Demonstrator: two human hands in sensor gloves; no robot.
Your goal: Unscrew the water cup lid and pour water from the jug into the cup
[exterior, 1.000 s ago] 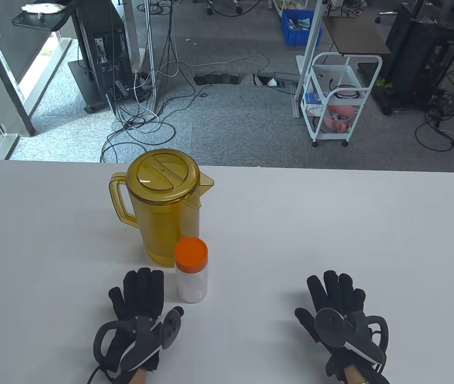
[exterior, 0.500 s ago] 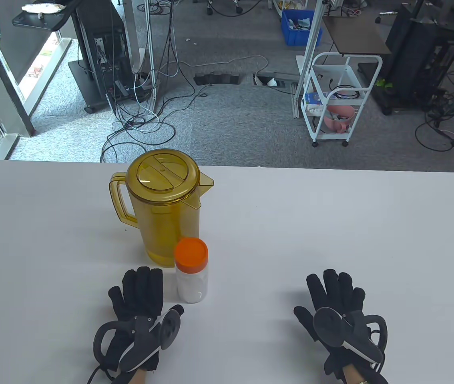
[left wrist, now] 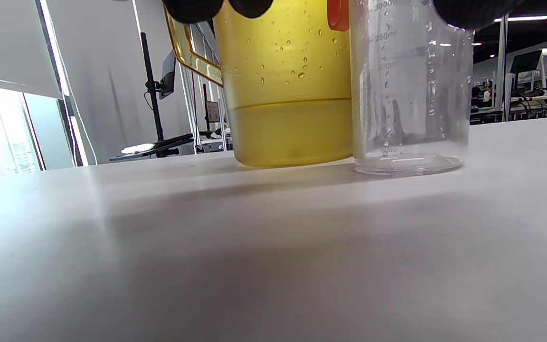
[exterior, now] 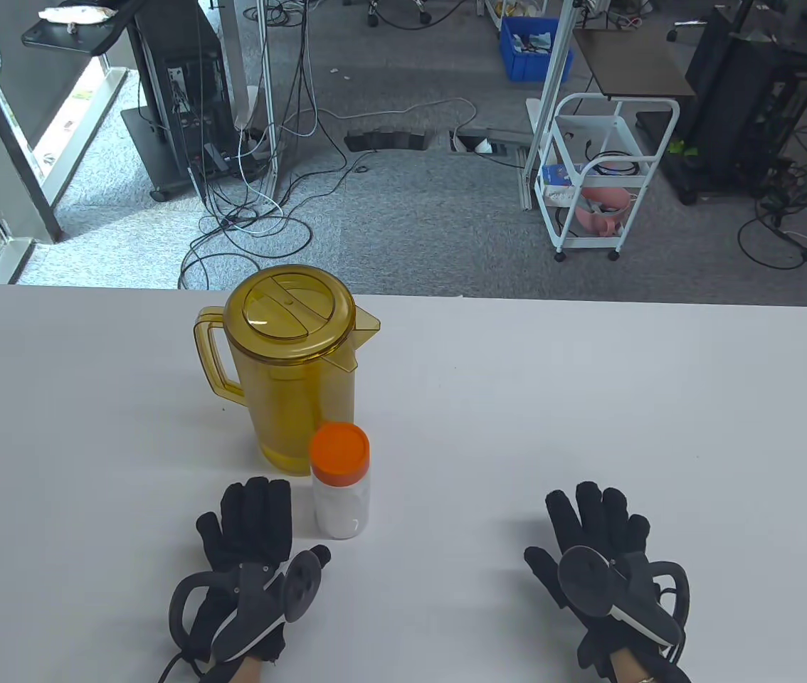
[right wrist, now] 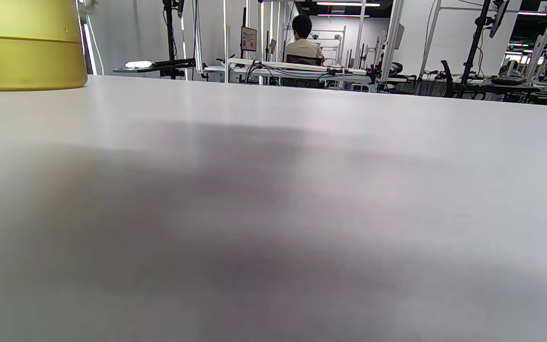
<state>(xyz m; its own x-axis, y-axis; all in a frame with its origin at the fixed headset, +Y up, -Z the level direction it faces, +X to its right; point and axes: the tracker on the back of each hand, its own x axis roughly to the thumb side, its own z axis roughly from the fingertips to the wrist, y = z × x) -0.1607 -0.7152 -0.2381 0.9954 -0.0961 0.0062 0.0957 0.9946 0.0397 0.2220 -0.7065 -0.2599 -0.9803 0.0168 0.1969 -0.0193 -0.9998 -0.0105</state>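
My two hands lie flat on the white surface (exterior: 588,398), close to its near edge. My left hand (exterior: 250,541) is spread out with straight fingers and holds nothing. My right hand (exterior: 599,548) is spread out flat too, well apart from the left one, and it holds nothing.

The small see-through plastic water cup (exterior: 341,501) stands upright just beside my left hand, on its right side. Its round orange screw lid (exterior: 339,449) sits on top, so I think the lid is not opened yet. From my left wrist view the cup (left wrist: 411,95) looks empty, with only little drops on its wall.

The tall yellow see-through plastic jug (exterior: 297,370) stands right behind the cup, a bit farther from the near edge. I cannot tell if they touch. Its yellow lid is on, its handle points to the left edge and its spout points to the right edge. In the left wrist view the jug (left wrist: 287,85) has some water low down in it.

So nothing of the job is done yet, I think. I have to hold the cup, twist the orange lid off, put it down, lift the jug by its handle and pour water into the cup.
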